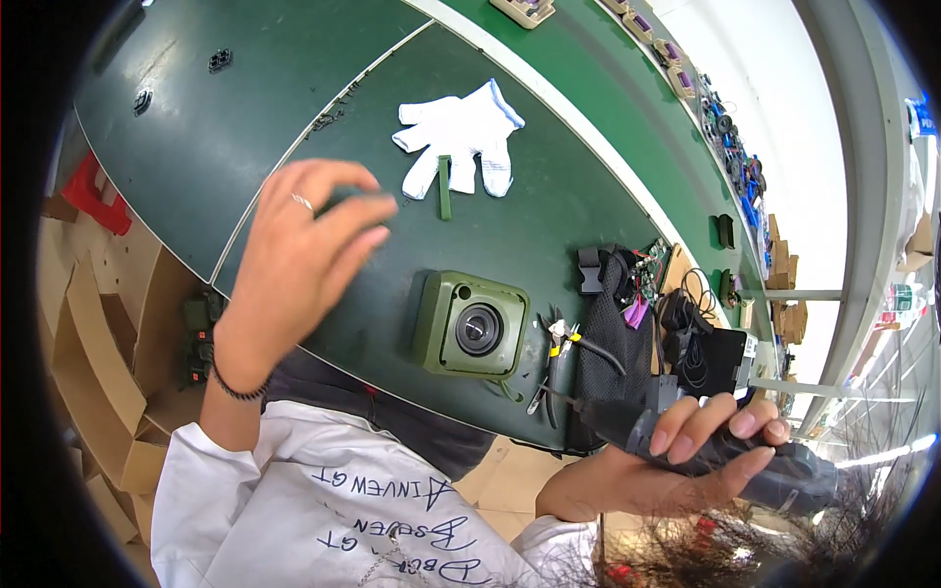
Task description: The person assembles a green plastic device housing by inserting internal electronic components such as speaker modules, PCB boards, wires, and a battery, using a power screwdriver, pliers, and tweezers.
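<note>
My left hand [304, 245] hovers over the near left part of the dark green table [353, 284]. Its fingers are curved, with gaps between fingertips and thumb, and nothing shows in them. On the right, my right hand [701, 446] is wrapped around a black electric screwdriver [637, 426], whose thin bit points left toward the pliers. Between the hands stands an olive-green box-shaped housing [429, 323] with a round black speaker-like part [478, 328] facing up. A small green loop [507, 390] hangs off its near edge. Neither hand touches the housing.
Beyond the housing lie a white knitted glove [461, 132] and a green strip [445, 186]. Small dark screws [328, 120] are scattered farther left. Pliers [561, 343], a black mesh bag [613, 333] and coiled cables [691, 338] crowd the right. Cardboard boxes [98, 363] stand at left.
</note>
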`<control>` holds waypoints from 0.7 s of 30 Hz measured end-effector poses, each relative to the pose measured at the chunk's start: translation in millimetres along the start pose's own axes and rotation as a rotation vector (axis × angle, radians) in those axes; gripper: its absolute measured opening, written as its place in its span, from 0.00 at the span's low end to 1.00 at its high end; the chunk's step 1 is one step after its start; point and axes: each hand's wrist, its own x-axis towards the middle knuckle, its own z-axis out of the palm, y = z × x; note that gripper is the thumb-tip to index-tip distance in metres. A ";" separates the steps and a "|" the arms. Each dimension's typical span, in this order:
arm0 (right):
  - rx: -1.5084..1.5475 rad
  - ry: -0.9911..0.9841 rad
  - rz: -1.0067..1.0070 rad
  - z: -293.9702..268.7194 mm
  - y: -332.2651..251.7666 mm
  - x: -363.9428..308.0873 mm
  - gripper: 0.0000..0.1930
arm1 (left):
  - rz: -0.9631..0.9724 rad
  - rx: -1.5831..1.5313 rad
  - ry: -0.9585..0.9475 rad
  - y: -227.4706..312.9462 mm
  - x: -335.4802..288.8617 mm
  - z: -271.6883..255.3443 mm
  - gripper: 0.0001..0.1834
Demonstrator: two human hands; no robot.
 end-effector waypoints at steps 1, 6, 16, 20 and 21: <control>-0.004 0.018 0.008 2.3 3.8 -0.4 0.10 | -0.043 0.083 0.001 -5.4 1.7 -2.0 0.24; -0.014 0.001 0.032 14.0 16.1 -3.5 0.10 | 0.047 -0.409 -0.175 37.1 -13.3 4.7 0.49; -0.127 -0.017 0.144 50.4 39.8 5.2 0.16 | -0.004 -0.621 -0.284 37.7 -24.6 37.1 0.57; -0.135 0.092 0.080 53.7 43.2 11.2 0.15 | -0.014 -0.659 -0.264 38.2 -26.9 38.2 0.56; -0.133 0.094 0.078 47.5 43.6 15.3 0.15 | -0.004 -0.650 -0.252 38.7 -27.0 38.0 0.54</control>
